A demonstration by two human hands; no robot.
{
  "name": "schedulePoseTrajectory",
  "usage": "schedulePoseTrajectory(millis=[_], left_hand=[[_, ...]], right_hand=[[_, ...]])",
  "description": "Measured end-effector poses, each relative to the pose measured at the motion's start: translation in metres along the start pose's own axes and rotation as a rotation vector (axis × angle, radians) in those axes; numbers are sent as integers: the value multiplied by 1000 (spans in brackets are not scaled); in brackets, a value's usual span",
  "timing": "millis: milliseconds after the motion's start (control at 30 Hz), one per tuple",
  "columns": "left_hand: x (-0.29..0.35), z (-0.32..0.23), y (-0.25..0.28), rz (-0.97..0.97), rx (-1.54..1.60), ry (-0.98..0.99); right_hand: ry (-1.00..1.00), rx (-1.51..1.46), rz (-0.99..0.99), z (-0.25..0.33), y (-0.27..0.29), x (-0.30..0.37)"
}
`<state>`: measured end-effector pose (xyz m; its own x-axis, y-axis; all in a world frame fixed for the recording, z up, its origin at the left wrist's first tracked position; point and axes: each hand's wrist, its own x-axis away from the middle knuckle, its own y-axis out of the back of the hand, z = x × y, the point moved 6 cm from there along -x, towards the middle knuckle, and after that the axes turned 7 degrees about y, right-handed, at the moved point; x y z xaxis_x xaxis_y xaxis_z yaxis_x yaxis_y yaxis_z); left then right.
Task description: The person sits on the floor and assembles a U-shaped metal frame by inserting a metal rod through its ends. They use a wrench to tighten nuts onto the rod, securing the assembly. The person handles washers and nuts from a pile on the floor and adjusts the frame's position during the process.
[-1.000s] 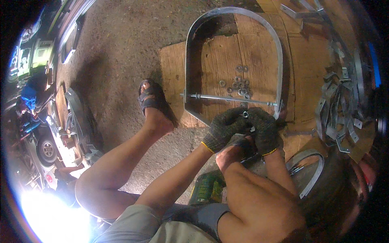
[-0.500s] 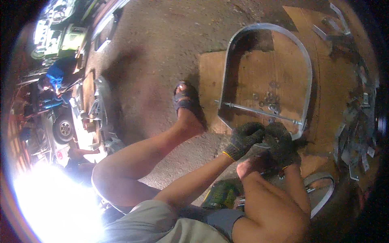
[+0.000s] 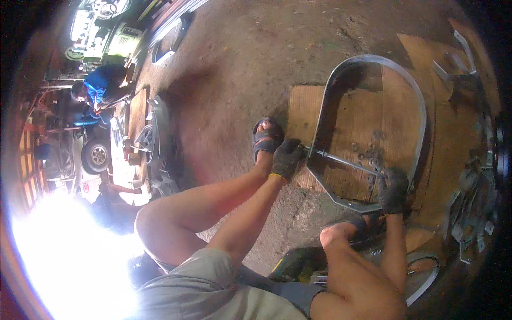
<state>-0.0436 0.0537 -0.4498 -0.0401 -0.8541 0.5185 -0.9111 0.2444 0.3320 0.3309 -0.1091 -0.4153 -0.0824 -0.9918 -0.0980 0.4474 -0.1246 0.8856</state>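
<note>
An arch-shaped frame of flat metal band (image 3: 421, 109) rests on the cardboard, its angled end toward me. Across its lower part runs a thin metal rod (image 3: 346, 160), passing through the left side of the band. My left hand (image 3: 288, 159), in a dark knitted glove, is closed at the rod's outer left end. Gloved likewise, my right hand (image 3: 394, 192) is closed around the rod's right end, beside the band's right wall. What the fingertips pinch there is partly hidden. Several nuts (image 3: 375, 158) lie loose inside the frame.
Flat metal pieces (image 3: 464, 208) are heaped on the right, and brackets (image 3: 453, 64) lie at the far right. Another curved band (image 3: 426, 285) sits near my right leg. Cardboard (image 3: 304, 109) covers part of the floor. A person in blue (image 3: 104, 82) is at the far left, near a wheel (image 3: 97, 156).
My hands were together at the frame's near edge. They have moved apart: the left to the rod's left end, the right to its right end. The view has shifted too.
</note>
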Motion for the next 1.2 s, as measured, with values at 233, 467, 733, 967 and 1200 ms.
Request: schedulePoseTrajectory(millis=[233, 467, 733, 967, 1200], left_hand=[[-11, 0, -10, 188, 107, 120], [-2, -23, -6, 299, 249, 231], [14, -45, -13, 310, 545, 528], [21, -58, -18, 333, 723, 573], [14, -39, -11, 282, 802, 597]], right_hand=[[18, -59, -58, -1, 6, 0], [23, -47, -82, 8, 11, -6], [1, -20, -65, 14, 14, -10], [41, 41, -90, 11, 17, -5], [-5, -88, -24, 13, 12, -12]])
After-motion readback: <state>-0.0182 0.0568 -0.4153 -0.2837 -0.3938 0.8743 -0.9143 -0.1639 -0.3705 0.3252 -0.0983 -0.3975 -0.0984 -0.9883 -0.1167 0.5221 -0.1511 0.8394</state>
